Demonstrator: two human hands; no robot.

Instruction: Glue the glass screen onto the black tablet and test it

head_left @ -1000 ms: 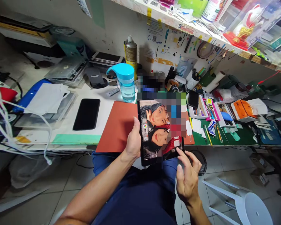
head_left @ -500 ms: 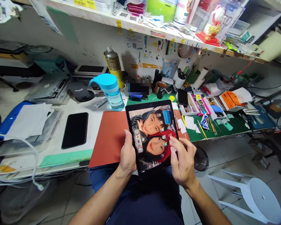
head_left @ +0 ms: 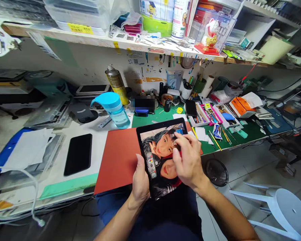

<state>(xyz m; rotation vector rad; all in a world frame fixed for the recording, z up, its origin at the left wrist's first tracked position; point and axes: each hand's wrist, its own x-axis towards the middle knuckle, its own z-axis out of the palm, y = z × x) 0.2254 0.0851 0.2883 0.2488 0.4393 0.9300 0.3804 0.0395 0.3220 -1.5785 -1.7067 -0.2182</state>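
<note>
A black-framed tablet [head_left: 163,134], its screen lit with a photo of two people and app icons, is tilted above the lap at the bench edge. My left hand [head_left: 140,180] grips its left edge, thumb on the frame and the other fingers hidden beneath. Over the upper right of the screen is my right hand [head_left: 188,159], fingers bent and apart, holding nothing; whether a fingertip touches the glass cannot be made out. An orange-brown mat [head_left: 117,154] lies under and left of the tablet.
A dark tablet [head_left: 78,154] lies on the white bench at left. Behind stand a blue-lidded bottle [head_left: 115,110] and a spray can [head_left: 117,83]. Trays of tools [head_left: 210,113] sit on the green mat at right. A shelf [head_left: 95,42] overhangs; a white stool [head_left: 288,209] stands at lower right.
My right hand has moved up and left from the tablet's right edge to over the upper screen, covering part of the picture. The camera view has tilted up. My left hand still holds the tablet.
</note>
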